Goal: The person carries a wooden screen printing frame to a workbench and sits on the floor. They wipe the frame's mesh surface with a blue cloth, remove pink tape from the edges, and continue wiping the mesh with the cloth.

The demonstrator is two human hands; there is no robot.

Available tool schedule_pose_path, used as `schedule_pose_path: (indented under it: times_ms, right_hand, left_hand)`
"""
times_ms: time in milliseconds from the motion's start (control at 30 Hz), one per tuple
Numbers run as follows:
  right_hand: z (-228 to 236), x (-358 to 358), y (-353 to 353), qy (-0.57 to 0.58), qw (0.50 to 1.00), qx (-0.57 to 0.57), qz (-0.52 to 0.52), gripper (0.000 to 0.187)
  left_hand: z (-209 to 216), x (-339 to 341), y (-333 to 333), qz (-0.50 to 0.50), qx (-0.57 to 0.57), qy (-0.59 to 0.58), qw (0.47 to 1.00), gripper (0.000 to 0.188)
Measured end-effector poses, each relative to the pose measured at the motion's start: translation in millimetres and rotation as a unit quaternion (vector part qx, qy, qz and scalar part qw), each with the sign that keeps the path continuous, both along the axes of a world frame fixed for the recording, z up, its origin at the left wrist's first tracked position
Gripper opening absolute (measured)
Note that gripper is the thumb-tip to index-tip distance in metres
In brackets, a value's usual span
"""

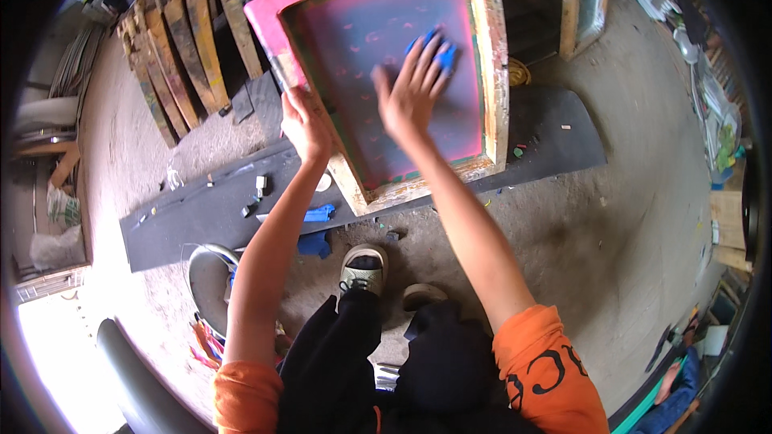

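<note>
A silk-screen printing frame [496, 88] stands tilted in front of me, its wooden rim smeared pink at the left and top. Its mesh [346, 56] is bluish-grey with a pink border and small pale pink marks. My left hand [305, 127] grips the frame's left side, fingers partly hidden behind the wood. Pressed against the upper right of the mesh is a blue cloth [447, 57], under the fingertips of my right hand [408, 100]. Those fingers are a little apart, with blue showing between and beyond them.
The frame's lower end is over a dark sheet [555, 124] on the floor. Blue scraps [315, 243] and a round bucket [211, 281] are at the lower left. More wooden frames [181, 40] lean at the far left; another frame [583, 0] stands at the far right.
</note>
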State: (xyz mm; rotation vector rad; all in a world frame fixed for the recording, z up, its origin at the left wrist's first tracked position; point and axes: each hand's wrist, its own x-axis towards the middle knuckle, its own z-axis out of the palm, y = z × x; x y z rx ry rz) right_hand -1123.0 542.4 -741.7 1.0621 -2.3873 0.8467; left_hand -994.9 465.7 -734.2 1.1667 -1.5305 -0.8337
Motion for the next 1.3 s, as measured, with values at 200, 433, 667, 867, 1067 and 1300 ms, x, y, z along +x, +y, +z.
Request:
schedule_pose_path:
  times_ms: [200,433,667,867,1067,1300]
  right_hand:
    - [-64,46,55,-0.229,0.971,-0.05,-0.046,0.084]
    - [21,-30,-25,-0.155,0.975,-0.153,-0.031,0.081]
    - [-81,28,40,-0.284,0.936,-0.115,-0.171,0.095]
    - [53,-27,-62,-0.31,0.924,-0.199,-0.104,0.084]
    - [-50,25,27,-0.256,0.957,-0.112,-0.071,0.074]
    - [-1,15,-23,-0.387,0.894,-0.129,-0.187,0.091]
  left_hand:
    - [6,-6,10,0.014,-0.034,-0.005,0.999,0.043]
    - [8,-12,17,-0.009,-0.023,0.031,0.999,0.043]
    - [1,-12,6,0.006,-0.064,-0.001,0.998,0.046]
    - [4,-8,13,0.006,-0.031,-0.008,0.999,0.045]
    - [8,-2,12,0.013,-0.052,-0.01,0.999,0.046]
    - [11,0,15,0.009,-0.04,-0.01,0.999,0.044]
